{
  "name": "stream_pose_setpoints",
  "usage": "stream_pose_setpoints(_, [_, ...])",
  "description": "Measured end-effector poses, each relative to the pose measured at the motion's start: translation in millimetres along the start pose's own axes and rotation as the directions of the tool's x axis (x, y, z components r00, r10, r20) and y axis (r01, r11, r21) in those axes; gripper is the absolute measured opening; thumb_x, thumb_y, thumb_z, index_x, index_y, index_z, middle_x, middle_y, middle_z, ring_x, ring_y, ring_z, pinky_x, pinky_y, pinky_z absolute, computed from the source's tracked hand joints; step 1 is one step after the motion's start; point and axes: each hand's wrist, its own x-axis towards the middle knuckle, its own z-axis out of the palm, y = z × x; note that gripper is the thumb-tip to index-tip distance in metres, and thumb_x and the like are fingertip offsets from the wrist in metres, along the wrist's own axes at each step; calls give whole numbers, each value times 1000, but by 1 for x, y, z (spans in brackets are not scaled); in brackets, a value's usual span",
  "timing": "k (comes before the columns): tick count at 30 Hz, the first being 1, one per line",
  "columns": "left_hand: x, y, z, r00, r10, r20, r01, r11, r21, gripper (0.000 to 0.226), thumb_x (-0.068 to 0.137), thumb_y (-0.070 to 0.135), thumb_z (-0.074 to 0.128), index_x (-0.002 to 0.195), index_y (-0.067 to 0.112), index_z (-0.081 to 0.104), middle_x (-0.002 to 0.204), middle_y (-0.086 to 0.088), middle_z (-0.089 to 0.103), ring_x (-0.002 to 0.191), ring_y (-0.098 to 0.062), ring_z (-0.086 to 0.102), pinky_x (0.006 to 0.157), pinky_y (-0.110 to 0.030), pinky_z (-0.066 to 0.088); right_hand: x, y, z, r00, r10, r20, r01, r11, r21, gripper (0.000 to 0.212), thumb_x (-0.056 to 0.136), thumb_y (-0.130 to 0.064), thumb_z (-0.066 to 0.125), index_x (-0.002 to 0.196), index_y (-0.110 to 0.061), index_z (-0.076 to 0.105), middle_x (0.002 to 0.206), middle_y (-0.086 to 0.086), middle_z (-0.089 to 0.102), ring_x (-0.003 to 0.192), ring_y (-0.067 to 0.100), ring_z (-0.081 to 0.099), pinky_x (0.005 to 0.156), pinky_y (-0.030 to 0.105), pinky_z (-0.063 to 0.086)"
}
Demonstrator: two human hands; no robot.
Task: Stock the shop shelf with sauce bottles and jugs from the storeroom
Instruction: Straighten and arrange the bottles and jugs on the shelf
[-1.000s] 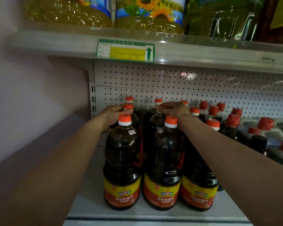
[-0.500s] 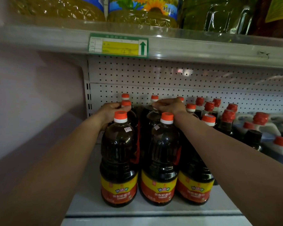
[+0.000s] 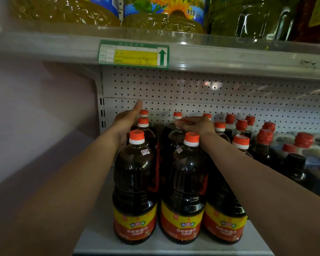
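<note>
We see a green and yellow price tag with an upward arrow clipped to the front edge of the upper shelf. On that shelf stand large jugs of yellow cooking oil; one carries a sunflower label. Behind the lower level runs a white perforated back panel, with a slotted upright at its left end. A plain pale wall fills the left side.

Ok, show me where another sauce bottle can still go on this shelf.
Bare shelf deck lies left of the front-left bottle, beside the wall, and in a narrow strip along the front lip. Right of the three labelled bottles it is crowded with smaller red-capped bottles and jugs.
</note>
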Motion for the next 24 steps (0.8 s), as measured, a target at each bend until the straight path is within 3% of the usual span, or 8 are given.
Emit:
stream_pose_setpoints(4, [15, 10, 8, 1000, -3, -18, 6, 986, 165, 67, 96, 67, 37, 141, 21, 50, 144, -10, 53, 117, -25, 52, 89, -35, 35, 0, 0, -2, 1000, 6, 14, -6, 1000, -9, 50, 84, -38, 80, 128, -17, 70, 138, 5, 64, 127, 22, 59, 105, 30, 45])
stream_pose_setpoints(7, [27, 11, 8, 997, -21, 72, 9, 985, 171, 69, 94, 69, 38, 148, 26, 42, 150, -8, 47, 132, -29, 47, 93, -37, 36, -1, 0, -3, 1000, -1, 6, 1, 1000, -20, 47, 86, -36, 79, 128, -16, 70, 138, 5, 64, 128, 20, 58, 94, 21, 40])
stream_pose_setpoints(9, [32, 12, 5, 988, -64, 141, 40, 986, 164, 80, 86, 76, 45, 149, 29, 40, 150, -6, 47, 135, -30, 45, 105, -41, 37, -2, 1, -2, 1000, -2, -1, 2, 1000, -15, 44, 85, -35, 79, 125, -17, 72, 135, 4, 66, 126, 20, 60, 96, 21, 42])
stream_pose_setpoints(12, [41, 7, -2, 972, -50, 228, 11, 986, 169, 104, 60, 87, 59, 146, 31, 44, 147, -5, 50, 132, -28, 49, 115, -51, 32, -3, 2, -1, 1000, 8, -8, -7, 1000, 21, 42, 82, -36, 82, 120, -18, 74, 129, 3, 69, 122, 20, 62, 107, 32, 46])
stream_pose_setpoints(17, [54, 3, -9, 978, 40, 206, -73, 985, 158, 60, 93, 51, 59, 144, 22, 48, 142, -6, 54, 128, -25, 52, 112, -46, 36, 2, 6, 2, 999, 13, -34, -12, 999, 33, 43, 80, -37, 83, 118, -19, 75, 126, 1, 71, 121, 18, 63, 106, 31, 47])
stream_pose_setpoints(20, [54, 0, -10, 977, 4, 212, -47, 979, 196, 58, 92, 51, 61, 142, 24, 50, 140, -4, 55, 129, -27, 49, 112, -56, 32, 5, 9, 4, 999, 29, -32, -28, 999, 20, 45, 78, -41, 84, 118, -21, 76, 126, 0, 71, 122, 17, 63, 108, 33, 47])
stream_pose_setpoints(24, [58, -4, -7, 982, 47, 181, -76, 984, 159, 43, 93, 40, 64, 131, 20, 59, 136, -7, 59, 126, -29, 53, 110, -57, 36, 7, 10, 3, 999, 21, -32, -21, 1000, 11, 45, 78, -43, 84, 117, -24, 76, 126, -1, 71, 120, 17, 63, 107, 33, 47])
